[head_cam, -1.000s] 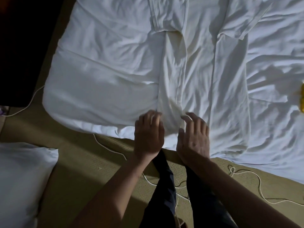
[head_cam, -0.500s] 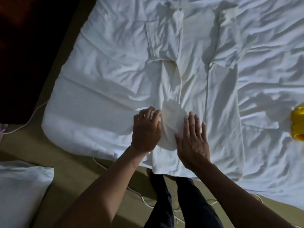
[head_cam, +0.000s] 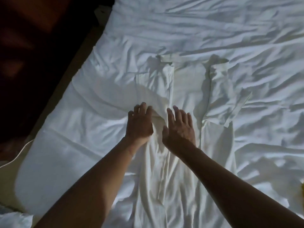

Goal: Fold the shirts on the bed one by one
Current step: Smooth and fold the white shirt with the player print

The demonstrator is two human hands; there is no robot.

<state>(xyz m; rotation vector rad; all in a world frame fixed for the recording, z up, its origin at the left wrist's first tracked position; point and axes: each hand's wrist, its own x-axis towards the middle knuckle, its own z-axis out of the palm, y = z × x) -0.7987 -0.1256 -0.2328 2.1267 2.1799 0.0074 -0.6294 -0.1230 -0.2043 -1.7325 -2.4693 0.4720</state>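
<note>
Shirt (head_cam: 185, 89) fabric, white on the white sheet of the bed (head_cam: 79, 145), was laid flat straight ahead of the person. Its long axis was run from the near edge of the view to the far side, almost in line with both forearms. The hem end was pointed toward the person and passed beneath the arms. The collar end was pointed away, well beyond the fingertips. Both sides were seen turned in over the body, with a short sleeve (head_cam: 228, 102) laid slantwise on the right, so that a long narrow strip was formed.

The left hand (head_cam: 139, 125) and the right hand (head_cam: 179, 129) were set palm down on the middle of that strip. They were close beside each other but apart, with a raised ridge of cloth (head_cam: 160, 111) between them. The right fingers were spread and straight, the left fingers slightly bent over the cloth, and nothing was seen gripped by either hand. The left hand was placed at the left folded edge, the right nearer the centre line.

The strip was judged to be under smoothing, with a crosswise fold, hem toward collar, not yet made. For that fold the hem lay behind the hands, on the person's side. A yellow object (head_cam: 302, 193) was cut off by the right edge of the view, well apart from the shirt.
</note>
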